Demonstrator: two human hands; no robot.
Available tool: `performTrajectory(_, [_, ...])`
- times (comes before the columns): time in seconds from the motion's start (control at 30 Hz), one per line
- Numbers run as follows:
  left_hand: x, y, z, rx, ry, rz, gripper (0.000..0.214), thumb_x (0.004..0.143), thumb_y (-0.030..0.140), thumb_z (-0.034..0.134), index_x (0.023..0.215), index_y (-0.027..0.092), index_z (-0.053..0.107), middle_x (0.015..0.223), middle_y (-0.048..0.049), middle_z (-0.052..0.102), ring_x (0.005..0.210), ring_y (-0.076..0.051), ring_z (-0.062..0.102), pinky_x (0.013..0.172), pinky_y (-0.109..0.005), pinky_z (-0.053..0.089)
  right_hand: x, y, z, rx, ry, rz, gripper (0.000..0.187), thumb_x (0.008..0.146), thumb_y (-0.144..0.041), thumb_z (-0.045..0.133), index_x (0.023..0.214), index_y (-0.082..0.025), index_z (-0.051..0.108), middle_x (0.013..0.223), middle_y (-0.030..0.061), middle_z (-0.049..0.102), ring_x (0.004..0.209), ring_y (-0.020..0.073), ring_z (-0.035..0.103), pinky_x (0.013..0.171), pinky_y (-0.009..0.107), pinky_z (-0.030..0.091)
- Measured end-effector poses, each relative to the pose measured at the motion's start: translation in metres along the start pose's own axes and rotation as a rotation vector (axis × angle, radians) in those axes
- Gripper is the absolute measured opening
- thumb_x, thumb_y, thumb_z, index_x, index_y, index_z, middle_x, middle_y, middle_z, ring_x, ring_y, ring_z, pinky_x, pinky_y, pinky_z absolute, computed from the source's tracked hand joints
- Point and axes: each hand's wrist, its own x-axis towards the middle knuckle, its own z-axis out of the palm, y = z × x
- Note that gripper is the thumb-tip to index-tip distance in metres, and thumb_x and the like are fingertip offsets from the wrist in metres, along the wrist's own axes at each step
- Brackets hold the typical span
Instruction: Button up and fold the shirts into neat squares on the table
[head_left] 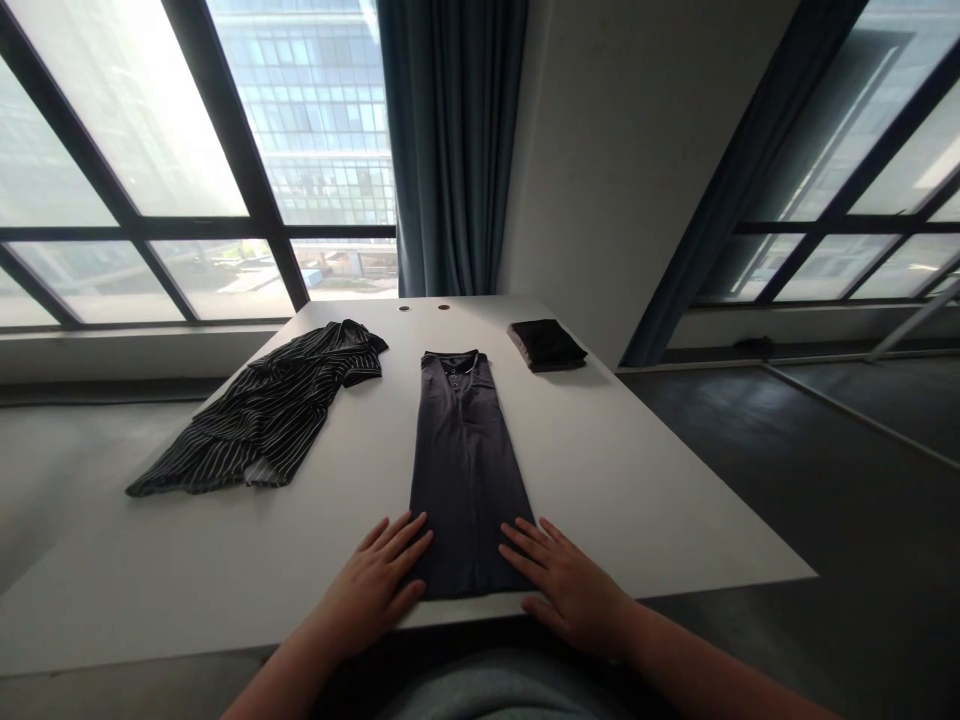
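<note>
A dark grey polo shirt [465, 460] lies on the white table [637, 480], folded lengthwise into a narrow strip with its collar at the far end. My left hand [375, 585] lies flat with spread fingers at the shirt's near left corner. At the near right corner rests my right hand [566, 585], also flat, its fingertips touching the hem. Neither hand holds anything.
A crumpled black shirt with white stripes [270, 410] lies on the table's left side, partly over the edge. A small folded dark garment [546, 344] sits at the far right. Big windows and a blue curtain [450, 140] stand behind the table.
</note>
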Motion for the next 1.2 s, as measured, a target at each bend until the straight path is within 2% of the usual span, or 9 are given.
performTrajectory(0.17, [-0.003,-0.001,0.0,-0.005,-0.002,-0.028,0.061,0.107,0.049,0.047,0.165,0.032,0.036,0.171,-0.0045,0.033,0.156,-0.027,0.038,0.128,-0.054,0.033,-0.006,0.004,0.005,-0.028,0.098,-0.021,0.06,0.103,-0.042,0.055,0.159,-0.024,0.049,0.167,0.0132,0.039,0.156,0.0341,0.034,0.127,0.062,0.028])
performTrajectory(0.4, [-0.011,0.0,-0.003,-0.036,-0.013,-0.046,0.072,0.1,0.048,0.06,0.165,0.032,0.035,0.172,-0.0057,0.031,0.156,-0.03,0.037,0.129,-0.055,0.031,-0.01,0.005,0.003,-0.01,0.122,-0.006,0.059,0.101,-0.044,0.058,0.157,-0.026,0.053,0.166,0.0125,0.04,0.155,0.0355,0.036,0.126,0.065,0.028])
performTrajectory(0.57, [-0.014,0.001,-0.01,-0.086,-0.035,-0.041,0.077,0.093,0.041,0.069,0.163,0.037,0.038,0.172,-0.003,0.031,0.157,-0.031,0.034,0.129,-0.058,0.028,-0.016,0.006,0.005,0.006,0.159,-0.033,0.055,0.099,-0.03,0.057,0.155,-0.028,0.056,0.163,0.0109,0.047,0.152,0.0322,0.042,0.127,0.06,0.031])
performTrajectory(0.63, [-0.016,0.001,-0.012,-0.09,-0.042,-0.011,0.077,0.094,0.039,0.068,0.164,0.039,0.036,0.172,-0.0021,0.032,0.158,-0.03,0.034,0.129,-0.058,0.028,-0.019,0.007,0.006,0.007,0.135,-0.032,0.06,0.1,-0.033,0.059,0.158,-0.029,0.05,0.166,0.0106,0.041,0.155,0.033,0.038,0.128,0.062,0.027])
performTrajectory(0.73, [-0.019,0.0,-0.012,-0.053,-0.043,0.024,0.072,0.1,0.041,0.06,0.166,0.038,0.031,0.172,-0.0023,0.031,0.157,-0.03,0.034,0.129,-0.056,0.029,-0.02,0.008,0.005,0.001,0.042,-0.002,0.08,0.095,-0.041,0.067,0.166,-0.029,0.033,0.172,0.0113,0.027,0.159,0.0353,0.026,0.129,0.066,0.016])
performTrajectory(0.83, [-0.02,0.001,-0.009,-0.002,-0.043,0.042,0.067,0.106,0.046,0.052,0.167,0.036,0.028,0.172,-0.0034,0.03,0.158,-0.029,0.033,0.129,-0.055,0.028,-0.02,0.008,0.004,-0.004,-0.028,0.018,0.094,0.09,-0.038,0.073,0.169,-0.028,0.023,0.174,0.0118,0.019,0.161,0.0356,0.019,0.129,0.067,0.01])
performTrajectory(0.93, [-0.02,0.003,-0.008,0.016,-0.053,0.038,0.065,0.107,0.047,0.048,0.167,0.035,0.027,0.172,-0.0036,0.029,0.158,-0.029,0.032,0.129,-0.055,0.028,-0.02,0.008,0.004,0.007,-0.019,0.009,0.091,0.092,-0.04,0.072,0.169,-0.029,0.024,0.173,0.012,0.02,0.161,0.0354,0.02,0.129,0.067,0.01])
performTrajectory(1.03, [-0.022,0.003,-0.01,-0.021,-0.05,0.022,0.065,0.106,0.049,0.05,0.166,0.036,0.029,0.172,-0.0029,0.031,0.157,-0.028,0.034,0.129,-0.055,0.028,-0.022,0.01,0.005,0.037,0.027,-0.012,0.079,0.099,-0.049,0.063,0.167,-0.03,0.029,0.172,0.0113,0.025,0.16,0.0345,0.023,0.129,0.066,0.013])
performTrajectory(1.2, [-0.009,-0.008,-0.019,-0.158,0.011,-0.052,0.051,0.107,0.043,0.044,0.157,0.034,0.05,0.166,-0.0023,0.045,0.155,-0.027,0.039,0.126,-0.05,0.038,-0.008,0.034,-0.005,0.089,0.124,0.04,0.066,0.106,-0.054,0.048,0.166,-0.03,0.033,0.173,0.0087,0.025,0.162,0.0311,0.019,0.13,0.062,0.018])
